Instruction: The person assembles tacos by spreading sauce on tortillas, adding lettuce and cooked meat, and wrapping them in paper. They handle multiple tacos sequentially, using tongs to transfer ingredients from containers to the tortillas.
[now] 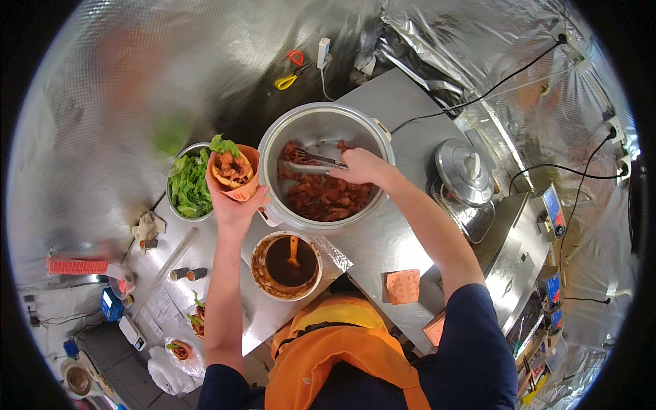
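Note:
My left hand [234, 210] is wrapped around an orange paper pouch [250, 164] that holds a filled flatbread [232, 171]. Chunks of reddish meat and a lettuce leaf show at its open top. The pouch is held upright beside a big round silver pot [326, 110]. My right hand [363, 167] reaches over the pot's right side, closed on metal tongs [321, 160]. The tips of the tongs are down at the reddish-brown meat pieces [329, 197], which lie mostly toward the near side of the pot. Whether the tongs grip any meat I cannot tell.
Left of the pouch stands a steel bowl of lettuce [190, 183]. A tub of dark sauce [294, 263] with an orange-handled utensil is nearer me. Orange paper pouches [403, 286] lie on the right counter; a lidded pot [466, 171] stands beyond. Finished wraps [180, 350] sit lower left.

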The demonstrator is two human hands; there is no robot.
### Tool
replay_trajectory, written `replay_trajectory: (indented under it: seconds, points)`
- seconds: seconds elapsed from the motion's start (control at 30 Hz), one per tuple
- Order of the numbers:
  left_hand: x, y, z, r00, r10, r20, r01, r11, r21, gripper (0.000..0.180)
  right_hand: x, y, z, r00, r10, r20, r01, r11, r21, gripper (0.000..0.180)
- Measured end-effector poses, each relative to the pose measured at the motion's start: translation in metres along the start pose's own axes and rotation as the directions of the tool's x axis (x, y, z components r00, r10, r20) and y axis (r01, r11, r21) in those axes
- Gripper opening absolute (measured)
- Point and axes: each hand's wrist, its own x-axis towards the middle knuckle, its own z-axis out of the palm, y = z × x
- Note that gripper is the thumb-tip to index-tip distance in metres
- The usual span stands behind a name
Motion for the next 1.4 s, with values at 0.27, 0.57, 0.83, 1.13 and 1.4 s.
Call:
replay_trajectory:
  seconds: [0.27, 0.57, 0.83, 1.13, 1.4]
  points:
    - [-0.009, 0.015, 0.02, 0.968, -0.246, 0.052, 0.251, 0.949, -0.191, 0.097, -0.052, -0.04, -0.004, 0.981, -0.159, -0.114, 0.126, 0.96, -0.251, 0.035]
    - [-0.008, 0.016, 0.067, 0.997, -0.072, -0.001, 0.072, 0.997, 0.017, 0.106, -0.177, -0.029, -0.081, 0.97, 0.023, -0.241, -0.077, 0.974, -0.214, 0.037]
    - [-0.01, 0.018, 0.086, 0.999, -0.043, 0.005, 0.04, 0.963, 0.267, 0.103, -0.247, -0.064, -0.147, 0.93, 0.113, -0.349, -0.097, 0.993, 0.065, 0.039]
    - [0.001, 0.018, 0.055, 0.991, -0.023, -0.132, 0.033, 0.997, 0.071, 0.103, -0.139, -0.068, -0.065, 0.997, -0.073, -0.019, 0.064, 0.95, -0.306, 0.031]
    - [-0.02, 0.022, 0.038, 0.989, -0.014, -0.15, 0.032, 0.992, 0.121, 0.108, -0.052, -0.071, -0.012, 0.977, -0.207, -0.054, 0.16, 0.875, -0.457, 0.013]
